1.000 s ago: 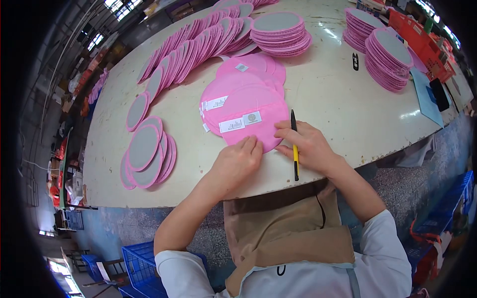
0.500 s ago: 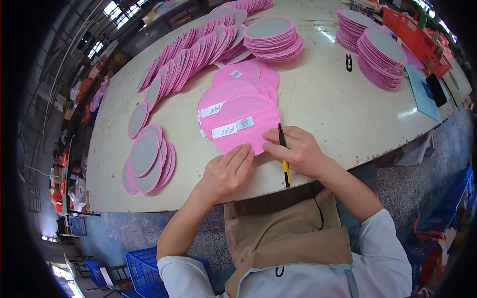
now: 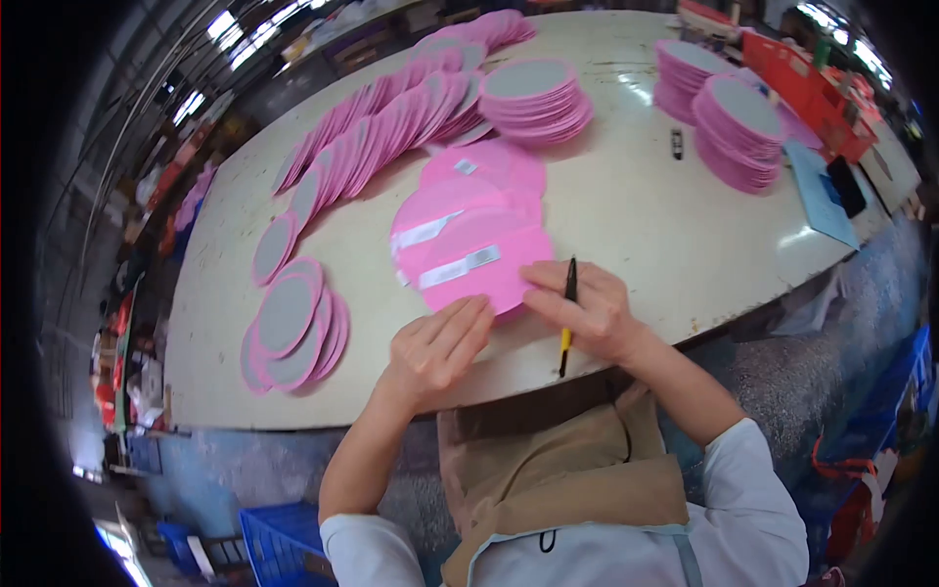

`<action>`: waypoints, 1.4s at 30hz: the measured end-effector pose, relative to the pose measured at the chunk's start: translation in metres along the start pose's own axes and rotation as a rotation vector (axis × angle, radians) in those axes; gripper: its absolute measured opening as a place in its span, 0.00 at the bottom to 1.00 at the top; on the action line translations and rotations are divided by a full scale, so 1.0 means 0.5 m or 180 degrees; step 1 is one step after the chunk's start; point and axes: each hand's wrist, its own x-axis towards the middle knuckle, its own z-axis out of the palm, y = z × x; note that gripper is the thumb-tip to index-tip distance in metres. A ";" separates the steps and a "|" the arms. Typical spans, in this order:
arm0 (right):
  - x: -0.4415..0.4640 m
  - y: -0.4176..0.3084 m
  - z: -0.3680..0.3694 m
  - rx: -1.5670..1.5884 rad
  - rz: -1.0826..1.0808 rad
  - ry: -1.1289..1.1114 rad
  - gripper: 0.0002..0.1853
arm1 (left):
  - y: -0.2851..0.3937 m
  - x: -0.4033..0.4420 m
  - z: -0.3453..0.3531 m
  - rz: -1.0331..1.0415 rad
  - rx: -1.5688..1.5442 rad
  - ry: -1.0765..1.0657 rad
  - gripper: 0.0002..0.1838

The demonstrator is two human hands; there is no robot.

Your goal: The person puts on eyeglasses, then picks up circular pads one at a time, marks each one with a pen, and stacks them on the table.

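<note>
Several pink discs with white labels overlap on the table, the front pink disc (image 3: 489,269) nearest me. My left hand (image 3: 442,350) touches its lower edge, fingers lying together and nearly flat, with nothing visible held. My right hand (image 3: 587,308) has a black and yellow pen (image 3: 566,338) tucked between its fingers, while thumb and index finger rest at the disc's right edge. To the left lie several grey discs with pink rims (image 3: 286,315). A tall stack of such discs (image 3: 533,80) stands behind the pink ones.
Long fanned rows of discs (image 3: 362,147) run along the back left of the table (image 3: 646,235). At the right are two more stacks (image 3: 748,106), small black snips (image 3: 677,144), a red basket (image 3: 797,83), a light blue sheet (image 3: 822,201) and a dark phone (image 3: 847,186).
The view has shifted, so the table's contents sit slightly lower and further left. My right hand's pen has tilted a little. Both hands remain at the front disc's edge.
</note>
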 end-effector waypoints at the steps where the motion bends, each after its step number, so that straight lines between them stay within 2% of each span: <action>1: 0.003 -0.001 -0.006 -0.0153 -0.0014 -0.0006 0.10 | -0.011 -0.001 -0.005 0.0094 -0.0007 0.0111 0.15; 5: 0.022 -0.011 -0.034 0.0379 0.0258 0.0509 0.14 | -0.040 0.029 -0.042 -0.0160 0.0164 0.0568 0.13; 6: 0.021 -0.011 -0.041 0.0257 0.0282 0.0521 0.14 | -0.044 0.035 -0.060 -0.0429 0.0135 0.0556 0.12; 8: 0.010 -0.016 -0.045 0.0803 0.0708 0.0525 0.10 | -0.046 0.047 -0.077 -0.0980 -0.0005 0.0865 0.09; 9: 0.006 -0.022 -0.048 0.0777 0.0745 0.0531 0.10 | -0.043 0.054 -0.085 -0.0967 -0.0044 0.0846 0.09; 13: 0.016 -0.054 -0.071 0.2215 0.1708 0.1296 0.10 | -0.033 0.074 -0.110 -0.2457 -0.1274 0.0941 0.07; 15: 0.015 -0.059 -0.085 0.2147 0.1727 0.1113 0.11 | -0.024 0.091 -0.107 -0.2959 -0.2304 0.0465 0.06; 16: 0.013 -0.061 -0.094 0.2078 0.1724 0.0937 0.13 | -0.029 0.086 -0.101 -0.3006 -0.2271 0.0468 0.06; 18: 0.007 -0.067 -0.102 0.2016 0.1721 0.0564 0.16 | -0.043 0.055 -0.074 -0.3505 -0.3050 -0.1080 0.05; 21: 0.005 -0.077 -0.088 0.2220 0.1934 0.0079 0.13 | -0.027 0.029 -0.018 -0.3344 -0.3318 -0.1947 0.06; 23: 0.000 -0.087 -0.066 0.2302 0.2075 -0.0382 0.11 | -0.012 0.017 0.006 -0.3391 -0.3442 -0.2101 0.06; 25: -0.010 -0.099 -0.043 0.2427 0.2238 -0.0503 0.09 | -0.010 -0.003 0.025 -0.3311 -0.3595 -0.2276 0.07; 28: -0.019 -0.106 -0.021 0.2257 0.2659 -0.0655 0.05 | -0.009 -0.004 0.025 -0.3404 -0.3707 -0.2330 0.07; 33: -0.018 -0.111 -0.012 0.2076 0.3196 -0.0804 0.04 | -0.008 -0.009 0.032 -0.3308 -0.3672 -0.2330 0.07; 38: -0.028 -0.110 -0.001 0.1776 0.2786 -0.0787 0.06 | -0.006 -0.004 0.029 -0.3424 -0.3740 -0.2345 0.07; 42: -0.029 -0.114 -0.001 0.1764 0.2865 -0.0843 0.06 | -0.004 -0.009 0.033 -0.3409 -0.3745 -0.2273 0.07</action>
